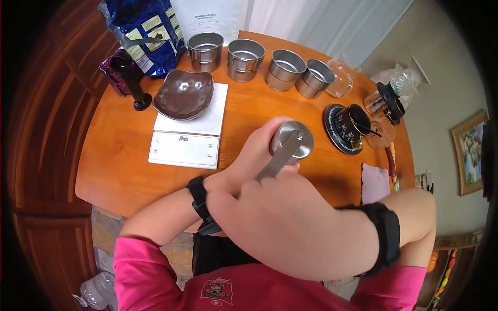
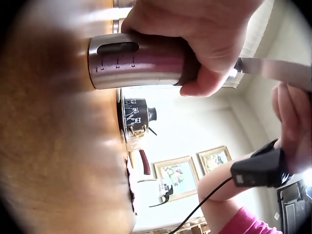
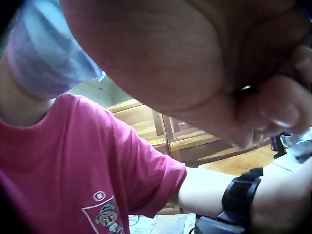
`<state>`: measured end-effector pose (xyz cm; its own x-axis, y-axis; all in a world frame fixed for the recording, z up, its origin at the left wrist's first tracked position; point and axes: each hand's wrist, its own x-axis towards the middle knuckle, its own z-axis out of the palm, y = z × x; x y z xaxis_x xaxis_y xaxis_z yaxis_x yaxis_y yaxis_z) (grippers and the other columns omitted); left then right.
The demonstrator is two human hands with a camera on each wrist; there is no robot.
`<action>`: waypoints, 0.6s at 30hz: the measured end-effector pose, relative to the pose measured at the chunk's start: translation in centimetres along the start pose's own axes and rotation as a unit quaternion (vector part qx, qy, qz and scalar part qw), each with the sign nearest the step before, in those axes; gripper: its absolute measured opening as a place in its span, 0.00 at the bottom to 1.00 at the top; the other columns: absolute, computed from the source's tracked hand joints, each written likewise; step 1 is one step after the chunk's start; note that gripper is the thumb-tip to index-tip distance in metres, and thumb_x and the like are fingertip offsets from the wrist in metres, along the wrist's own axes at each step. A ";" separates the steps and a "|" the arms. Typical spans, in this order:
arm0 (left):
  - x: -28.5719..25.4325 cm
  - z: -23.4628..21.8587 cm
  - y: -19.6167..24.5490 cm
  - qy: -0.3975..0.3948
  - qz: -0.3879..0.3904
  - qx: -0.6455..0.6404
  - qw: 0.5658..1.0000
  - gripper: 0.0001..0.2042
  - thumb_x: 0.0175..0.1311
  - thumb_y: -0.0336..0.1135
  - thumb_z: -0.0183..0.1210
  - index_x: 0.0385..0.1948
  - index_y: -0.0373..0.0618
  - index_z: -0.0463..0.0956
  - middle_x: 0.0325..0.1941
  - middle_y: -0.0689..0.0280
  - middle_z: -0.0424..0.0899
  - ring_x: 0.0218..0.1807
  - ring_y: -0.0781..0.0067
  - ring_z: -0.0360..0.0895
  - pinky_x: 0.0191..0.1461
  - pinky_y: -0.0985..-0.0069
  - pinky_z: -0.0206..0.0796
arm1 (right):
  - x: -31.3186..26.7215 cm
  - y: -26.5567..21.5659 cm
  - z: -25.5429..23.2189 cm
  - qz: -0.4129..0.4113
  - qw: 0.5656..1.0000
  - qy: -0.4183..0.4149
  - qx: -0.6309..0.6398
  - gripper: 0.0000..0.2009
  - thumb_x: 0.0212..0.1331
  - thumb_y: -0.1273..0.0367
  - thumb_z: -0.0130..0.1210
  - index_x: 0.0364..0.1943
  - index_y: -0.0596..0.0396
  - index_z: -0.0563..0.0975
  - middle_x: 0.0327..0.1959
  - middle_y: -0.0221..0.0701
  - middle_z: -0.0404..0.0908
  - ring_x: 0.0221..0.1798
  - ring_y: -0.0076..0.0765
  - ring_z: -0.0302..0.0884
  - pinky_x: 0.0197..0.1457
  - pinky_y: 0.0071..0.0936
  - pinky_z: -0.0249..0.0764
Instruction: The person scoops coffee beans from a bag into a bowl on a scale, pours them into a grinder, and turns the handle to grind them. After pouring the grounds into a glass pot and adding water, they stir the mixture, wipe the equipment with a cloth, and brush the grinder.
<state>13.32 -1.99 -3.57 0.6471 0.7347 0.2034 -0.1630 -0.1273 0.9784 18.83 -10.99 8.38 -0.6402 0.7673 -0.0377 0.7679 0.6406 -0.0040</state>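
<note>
A steel hand coffee grinder point(image 1: 293, 139) stands upright at the middle of the wooden table point(image 1: 129, 181), its base right at the tabletop in the left wrist view. My left hand point(image 1: 254, 150) grips the upper body of the grinder; a slotted window and printed marks show on the steel below it point(image 2: 141, 63). Over the grinder's top runs a flat metal crank handle point(image 1: 280, 160). My right hand point(image 1: 280, 217) holds the outer end of this crank, crossing in front of the left wrist. The handle's knob is hidden inside the right hand's curled fingers.
Left of the grinder, a brown dish point(image 1: 184, 94) sits on a white scale point(image 1: 184, 150). Several steel cups point(image 1: 246, 59) line the back near a blue bag point(image 1: 150, 36). On the right are a black cup point(image 1: 358, 118) on its saucer point(image 1: 332, 124) and a cloth point(image 1: 374, 184).
</note>
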 end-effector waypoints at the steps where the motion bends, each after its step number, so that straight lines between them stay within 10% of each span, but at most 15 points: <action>1: -0.2 0.3 0.2 0.000 0.000 0.000 1.000 0.30 0.38 0.30 0.67 0.48 0.44 0.64 0.43 0.66 0.72 0.46 0.75 0.69 0.51 0.77 0.62 | 0.9 0.4 -0.5 0.000 1.000 0.000 0.000 0.11 0.43 0.67 0.56 0.29 0.57 0.70 0.15 0.30 0.69 0.19 0.32 0.72 0.23 0.25 0.65; 5: -0.5 0.9 0.6 0.033 -0.047 -0.124 0.991 0.29 0.39 0.30 0.67 0.48 0.44 0.65 0.44 0.65 0.73 0.46 0.74 0.70 0.51 0.76 0.62 | 3.4 2.5 -2.5 -0.099 0.990 -0.042 0.089 0.13 0.40 0.70 0.57 0.30 0.63 0.69 0.15 0.35 0.72 0.21 0.41 0.76 0.24 0.33 0.69; 7: -0.3 0.8 0.1 0.004 0.017 -0.045 0.999 0.29 0.39 0.28 0.65 0.48 0.42 0.65 0.42 0.65 0.74 0.45 0.73 0.71 0.50 0.76 0.63 | 4.2 3.3 -2.4 -0.120 0.992 0.021 0.022 0.12 0.39 0.71 0.57 0.28 0.63 0.69 0.18 0.36 0.72 0.24 0.42 0.76 0.25 0.32 0.69; 8: -0.2 0.8 -0.2 -0.013 0.047 -0.004 0.999 0.28 0.39 0.28 0.64 0.48 0.42 0.66 0.41 0.64 0.74 0.44 0.72 0.72 0.50 0.76 0.64 | 5.4 3.5 -0.9 -0.104 0.986 0.127 -0.006 0.09 0.44 0.70 0.55 0.29 0.59 0.80 0.29 0.39 0.79 0.36 0.37 0.78 0.42 0.31 0.73; 10: 0.1 0.7 -0.5 -0.046 0.110 0.076 0.990 0.28 0.38 0.26 0.62 0.48 0.41 0.66 0.40 0.64 0.75 0.43 0.71 0.73 0.49 0.76 0.64 | 6.4 6.9 -1.9 -0.129 0.981 -0.012 -0.142 0.10 0.37 0.72 0.56 0.27 0.60 0.72 0.23 0.36 0.73 0.33 0.40 0.76 0.30 0.29 0.71; 14: -0.2 0.6 0.4 -0.035 0.001 0.021 0.999 0.31 0.35 0.29 0.67 0.47 0.42 0.65 0.41 0.65 0.75 0.44 0.75 0.72 0.50 0.77 0.63 | 7.9 11.8 -2.3 0.144 0.985 -0.080 -0.054 0.11 0.55 0.65 0.47 0.32 0.60 0.73 0.27 0.39 0.75 0.29 0.43 0.73 0.34 0.32 0.70; 18: 0.2 0.4 0.4 -0.053 -0.013 0.008 0.998 0.30 0.35 0.29 0.66 0.47 0.42 0.65 0.40 0.67 0.74 0.42 0.77 0.72 0.49 0.78 0.63 | 4.9 15.5 -2.1 0.238 0.960 -0.057 0.133 0.10 0.52 0.67 0.48 0.27 0.60 0.73 0.20 0.33 0.72 0.21 0.30 0.69 0.26 0.28 0.66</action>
<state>13.70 -2.20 -3.09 0.7266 0.6630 0.1803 -0.1339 -0.1207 0.9836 27.55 2.78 10.27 -0.2201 0.9530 -0.2080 0.9612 0.1755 -0.2128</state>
